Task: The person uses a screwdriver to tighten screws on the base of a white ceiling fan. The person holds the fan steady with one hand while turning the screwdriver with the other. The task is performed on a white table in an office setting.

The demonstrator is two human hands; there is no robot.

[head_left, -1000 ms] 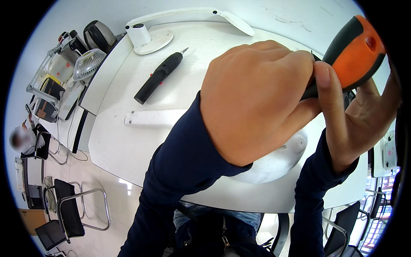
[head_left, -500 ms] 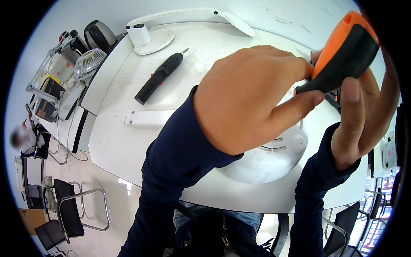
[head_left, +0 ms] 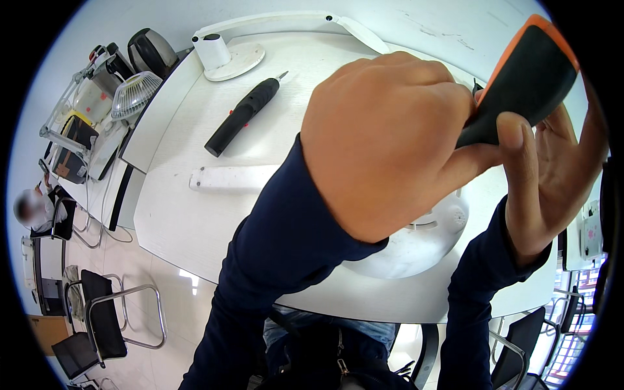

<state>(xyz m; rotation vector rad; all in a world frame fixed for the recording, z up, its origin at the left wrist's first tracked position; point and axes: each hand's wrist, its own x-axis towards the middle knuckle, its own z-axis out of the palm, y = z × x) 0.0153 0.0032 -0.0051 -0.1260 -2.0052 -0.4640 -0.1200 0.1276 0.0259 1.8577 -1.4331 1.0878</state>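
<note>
Up at the right, both my hands are on a tool with an orange-and-black handle (head_left: 530,75); its kind does not show. My left hand (head_left: 390,136) is closed round the narrow end, back of the hand facing up. With its thumb pressed on the black side and its other fingers partly behind, my right hand (head_left: 546,162) also grips the handle. Below my left hand sits a rounded white plastic housing (head_left: 426,244) with slots, mostly covered by the hand. A white bar (head_left: 231,179) reaches out left of my left forearm; whether it joins the housing is hidden.
A black pen-shaped electric screwdriver (head_left: 242,117) with a metal bit lies on the white table (head_left: 175,214). At the back stands a white desk lamp (head_left: 218,55). To the left are a kettle (head_left: 151,52), a chair (head_left: 107,312) and a seated person (head_left: 42,208).
The handle has turned, so its black side now faces up more and less orange shows. My left hand has rolled and shifted slightly right along with it.
</note>
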